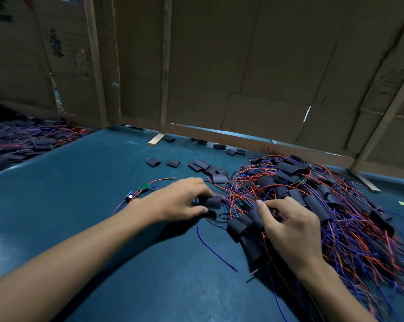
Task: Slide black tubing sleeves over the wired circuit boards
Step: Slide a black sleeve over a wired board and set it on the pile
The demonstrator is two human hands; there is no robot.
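Black tubing sleeve (213, 202), short and dark, pinched upright above teal tabletop (80, 205). Bare green circuit board (144, 186) with red and blue leads lying flat at left. Sleeved boards (312, 201) heaped at right, tangled in wires. Loose flattened sleeves (201, 165) scattered behind.

A dark teal table surface (84, 228) is seen, bounded at the far edge by cardboard panels (242, 66) on wooden battens. Toward the right, a large tangled heap (312, 198) of red and blue wires with black sleeves is piled directly on it. Loose flat black sleeves (203, 165) are scattered beyond the centre — a few more (233, 151) are noted near the foot of the cardboard. A bare green circuit board (144, 186) with red and blue leads is laid left of centre. A second heap (22, 142) is observed at the far left. A single blue wire (213, 248) trails across the near surface.
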